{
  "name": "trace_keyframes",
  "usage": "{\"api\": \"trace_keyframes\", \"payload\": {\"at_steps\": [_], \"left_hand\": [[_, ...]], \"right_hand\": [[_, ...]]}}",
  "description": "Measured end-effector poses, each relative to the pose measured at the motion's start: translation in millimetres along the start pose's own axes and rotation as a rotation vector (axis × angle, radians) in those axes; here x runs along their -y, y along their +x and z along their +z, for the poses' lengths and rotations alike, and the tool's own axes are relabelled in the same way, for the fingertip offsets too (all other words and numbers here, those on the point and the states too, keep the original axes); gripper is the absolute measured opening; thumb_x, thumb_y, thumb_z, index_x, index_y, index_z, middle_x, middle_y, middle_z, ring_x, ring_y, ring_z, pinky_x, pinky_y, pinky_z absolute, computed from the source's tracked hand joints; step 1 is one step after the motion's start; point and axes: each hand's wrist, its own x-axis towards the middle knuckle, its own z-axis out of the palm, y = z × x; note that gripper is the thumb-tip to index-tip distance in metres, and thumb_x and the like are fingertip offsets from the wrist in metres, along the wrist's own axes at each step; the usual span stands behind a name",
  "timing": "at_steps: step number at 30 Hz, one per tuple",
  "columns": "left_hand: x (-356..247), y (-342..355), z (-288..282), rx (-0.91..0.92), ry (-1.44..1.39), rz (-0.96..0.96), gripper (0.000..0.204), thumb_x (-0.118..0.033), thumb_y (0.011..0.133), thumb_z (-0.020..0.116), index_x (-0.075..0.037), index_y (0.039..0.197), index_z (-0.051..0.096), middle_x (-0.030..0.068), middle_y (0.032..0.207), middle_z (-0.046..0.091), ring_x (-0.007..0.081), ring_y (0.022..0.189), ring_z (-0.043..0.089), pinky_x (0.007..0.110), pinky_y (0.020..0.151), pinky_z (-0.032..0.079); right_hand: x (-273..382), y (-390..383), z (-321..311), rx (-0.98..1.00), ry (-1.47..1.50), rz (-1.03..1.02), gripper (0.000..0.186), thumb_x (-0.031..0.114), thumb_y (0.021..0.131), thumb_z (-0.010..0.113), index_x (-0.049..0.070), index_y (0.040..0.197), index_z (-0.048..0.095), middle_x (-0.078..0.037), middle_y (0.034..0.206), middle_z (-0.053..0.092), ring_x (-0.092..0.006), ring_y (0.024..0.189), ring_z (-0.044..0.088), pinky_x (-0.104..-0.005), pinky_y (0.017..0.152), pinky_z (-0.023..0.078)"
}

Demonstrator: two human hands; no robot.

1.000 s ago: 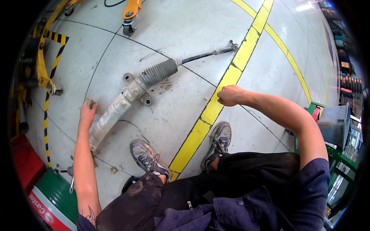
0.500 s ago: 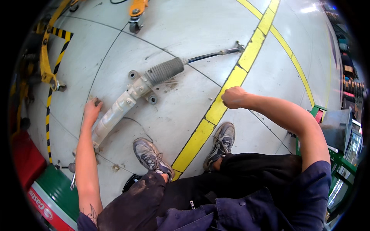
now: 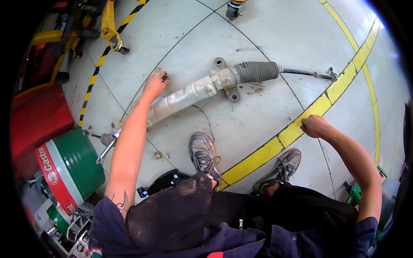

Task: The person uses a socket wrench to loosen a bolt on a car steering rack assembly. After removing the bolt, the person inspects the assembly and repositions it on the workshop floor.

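Note:
A dirty metal steering rack (image 3: 183, 98) lies diagonally on the floor in front of me. Its grey ribbed rubber boot (image 3: 257, 72) and a thin tie rod (image 3: 303, 73) point to the far right. Beside the rack's housing, on its far left side, is my left hand (image 3: 155, 86), fingers curled around something small and dark that is mostly hidden. My forearm covers part of the rack's near left end. My right hand (image 3: 316, 126) makes a fist above the yellow floor line, away from the rack; its inside is hidden.
A green, white and red drum (image 3: 79, 161) stands at the left beside a red object (image 3: 41, 116). Yellow equipment legs on casters (image 3: 116, 43) reach in at the upper left. A black round part (image 3: 165, 182) lies by my left shoe (image 3: 202, 150).
My view has swung left, so the rack, hands and shoes appear farther right and more of the drum shows. Both hands stay closed, in about the same places relative to the rack.

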Motion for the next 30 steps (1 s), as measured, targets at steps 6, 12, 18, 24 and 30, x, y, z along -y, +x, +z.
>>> {"api": "trace_keyframes", "payload": {"at_steps": [6,12,18,24,30], "left_hand": [[1,-3,-11,-0.064,-0.036,-0.12,0.042,-0.018,0.08,0.067,-0.005,0.119,0.058,0.0184,0.108,0.065,0.0358,0.104,0.06,0.043,0.088,0.049],[20,1,-26,0.02,-0.017,-0.339,0.033,-0.018,0.08,0.066,-0.008,0.11,0.062,0.0168,0.106,0.066,0.0339,0.099,0.062,0.042,0.085,0.05],[46,-7,-24,0.171,0.012,-0.469,0.035,-0.024,0.076,0.072,-0.003,0.103,0.065,0.0172,0.098,0.068,0.0322,0.092,0.066,0.04,0.079,0.052],[49,-17,-20,0.387,0.068,-0.558,0.051,-0.04,0.072,0.081,0.005,0.089,0.066,0.019,0.082,0.069,0.0309,0.079,0.067,0.039,0.071,0.053],[59,-18,-11,0.335,0.055,-0.518,0.048,-0.039,0.073,0.081,0.005,0.085,0.066,0.0185,0.078,0.069,0.0307,0.075,0.067,0.039,0.069,0.053]], "right_hand": [[-3,1,3,-0.045,0.051,-0.011,0.027,0.028,0.088,0.053,0.003,0.089,0.063,-0.02,0.083,0.066,-0.0386,0.084,0.064,-0.0473,0.073,0.05],[-6,3,7,-0.123,0.079,-0.05,0.024,0.025,0.086,0.055,0.003,0.084,0.061,-0.019,0.077,0.064,-0.0391,0.076,0.062,-0.048,0.068,0.049],[2,1,0,-0.086,0.09,-0.037,0.026,0.024,0.087,0.05,0.002,0.088,0.063,-0.021,0.083,0.065,-0.0395,0.082,0.063,-0.0485,0.074,0.049],[2,-1,-2,-0.088,0.105,-0.019,0.026,0.025,0.087,0.05,0.002,0.088,0.062,-0.022,0.083,0.065,-0.0399,0.081,0.063,-0.0487,0.073,0.049],[-2,1,2,-0.101,0.096,-0.041,0.025,0.025,0.087,0.051,0.002,0.088,0.062,-0.022,0.083,0.065,-0.0402,0.081,0.063,-0.0485,0.072,0.049]]}}
